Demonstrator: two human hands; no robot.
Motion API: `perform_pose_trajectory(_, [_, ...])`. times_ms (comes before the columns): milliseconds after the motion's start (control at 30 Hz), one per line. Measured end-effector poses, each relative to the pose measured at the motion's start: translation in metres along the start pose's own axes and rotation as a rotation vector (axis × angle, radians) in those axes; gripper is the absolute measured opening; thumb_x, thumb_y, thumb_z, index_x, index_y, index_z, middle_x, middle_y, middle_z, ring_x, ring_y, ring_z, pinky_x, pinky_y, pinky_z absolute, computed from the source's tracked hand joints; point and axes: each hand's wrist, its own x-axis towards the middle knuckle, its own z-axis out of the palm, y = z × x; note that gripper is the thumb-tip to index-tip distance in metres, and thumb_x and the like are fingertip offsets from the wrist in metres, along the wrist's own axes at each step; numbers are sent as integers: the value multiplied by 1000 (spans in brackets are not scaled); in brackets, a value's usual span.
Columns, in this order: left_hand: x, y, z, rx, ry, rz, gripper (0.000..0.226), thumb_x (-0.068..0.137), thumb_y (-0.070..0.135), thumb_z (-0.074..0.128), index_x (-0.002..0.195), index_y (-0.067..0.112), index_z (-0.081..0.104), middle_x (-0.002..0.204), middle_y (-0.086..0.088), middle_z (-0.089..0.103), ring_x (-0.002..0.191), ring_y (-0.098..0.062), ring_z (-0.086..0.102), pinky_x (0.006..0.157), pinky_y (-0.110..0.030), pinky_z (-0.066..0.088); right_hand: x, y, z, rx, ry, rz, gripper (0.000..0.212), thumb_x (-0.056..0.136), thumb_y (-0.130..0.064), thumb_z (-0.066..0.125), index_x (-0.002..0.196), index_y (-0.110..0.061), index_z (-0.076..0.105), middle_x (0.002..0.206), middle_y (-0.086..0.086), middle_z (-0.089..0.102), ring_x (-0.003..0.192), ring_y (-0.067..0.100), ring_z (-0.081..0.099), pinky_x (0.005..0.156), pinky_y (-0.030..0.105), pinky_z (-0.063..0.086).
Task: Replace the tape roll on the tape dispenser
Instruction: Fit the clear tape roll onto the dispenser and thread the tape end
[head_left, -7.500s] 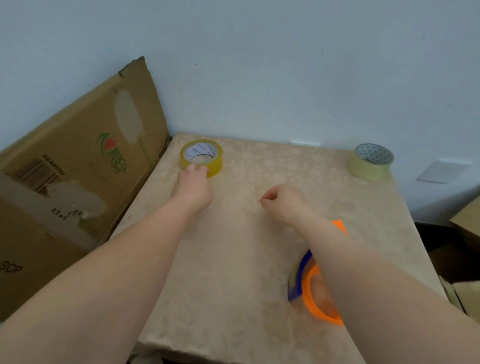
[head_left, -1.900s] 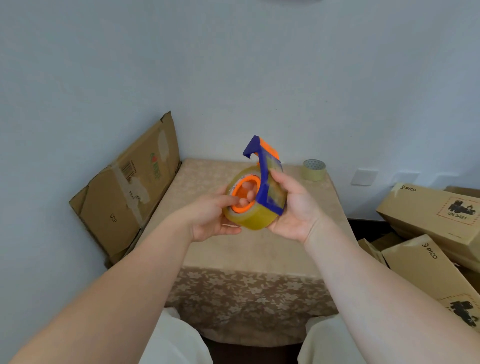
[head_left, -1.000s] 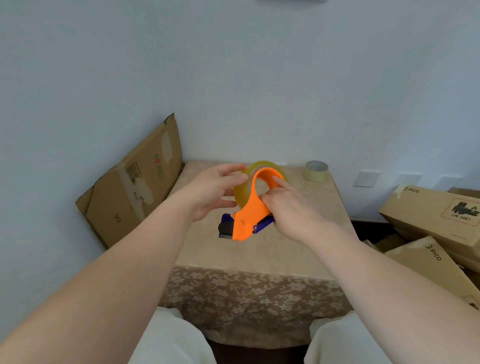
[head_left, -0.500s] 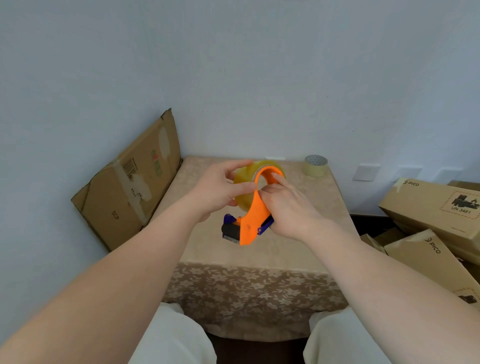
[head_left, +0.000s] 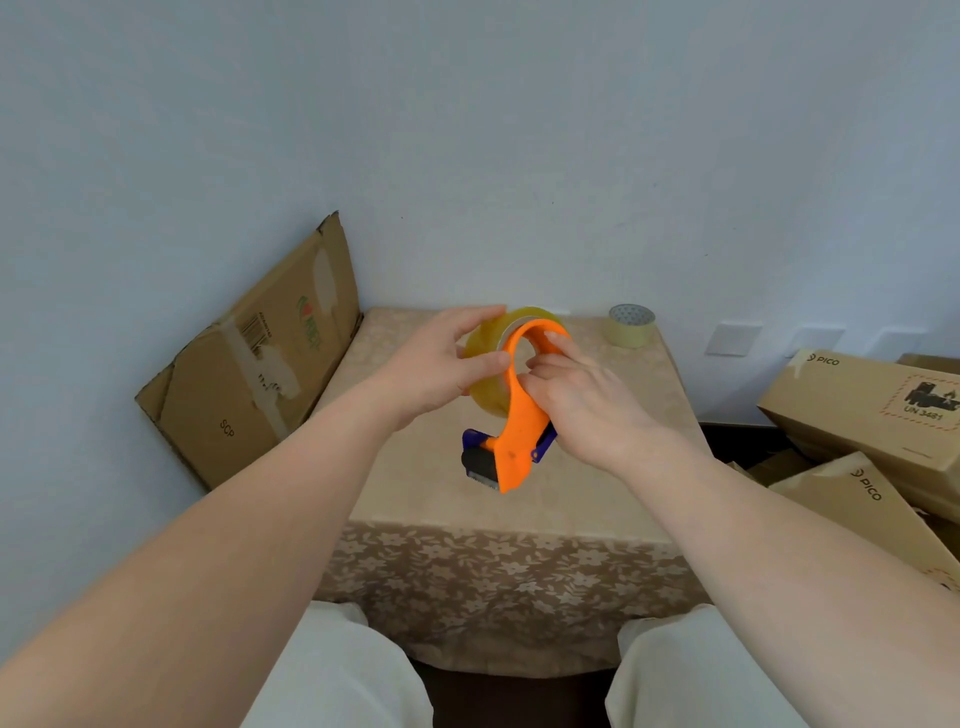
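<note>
I hold an orange and blue tape dispenser (head_left: 517, 415) in the air above the table (head_left: 431, 483), its blade end pointing down toward me. A yellowish clear tape roll (head_left: 488, 384) sits on its hub behind the orange frame. My left hand (head_left: 441, 364) grips the roll from the left, thumb and fingers around its rim. My right hand (head_left: 587, 410) holds the dispenser from the right, fingers on the orange loop. A second, pale tape roll (head_left: 631, 326) lies flat at the table's back right corner.
A flattened cardboard sheet (head_left: 254, 358) leans against the wall left of the table. Stacked cardboard boxes (head_left: 857, 410) lie on the floor to the right. The flowered tablecloth (head_left: 498, 582) hangs over the front edge, above my knees.
The dispenser was turned over from blade-up to blade-down about a second ago. Since then both hands have kept their hold and the dispenser has barely shifted.
</note>
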Motion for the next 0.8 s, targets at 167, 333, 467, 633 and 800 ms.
perform_pose_trajectory(167, [3,1,-2,-52,13,-54,43,92,26,56,134,25,51,129,-9,60,118,-24,57,99,-40,48,2,-3,2,-23,3,-42,25,80,-2,60,103,-10,66,102,12,70,115,31,58,117,33,12])
perform_pose_trajectory(333, [1,3,8,-28,191,-51,33,90,26,59,122,18,63,124,-4,64,116,-23,58,101,-45,46,0,-8,4,45,-10,27,33,69,1,62,97,-14,62,96,5,66,111,26,56,118,29,11])
perform_pose_trajectory(467, [-2,5,16,14,272,-70,30,90,25,58,119,18,64,122,-2,65,115,-24,58,101,-42,46,-1,-8,9,99,-16,34,28,67,-3,63,91,-17,60,92,2,65,107,24,58,118,31,16])
perform_pose_trajectory(633, [-4,-2,27,37,368,-12,36,91,26,56,127,22,57,128,0,58,114,-22,57,100,-42,46,1,-4,11,103,31,42,30,66,0,61,92,-15,60,90,4,65,106,26,57,118,33,20])
perform_pose_trajectory(800, [-3,-10,25,-462,76,-219,62,87,14,63,142,16,36,128,-12,55,106,-24,62,94,-42,51,2,4,11,92,77,35,32,68,3,64,98,-10,65,99,9,68,113,30,57,117,35,20])
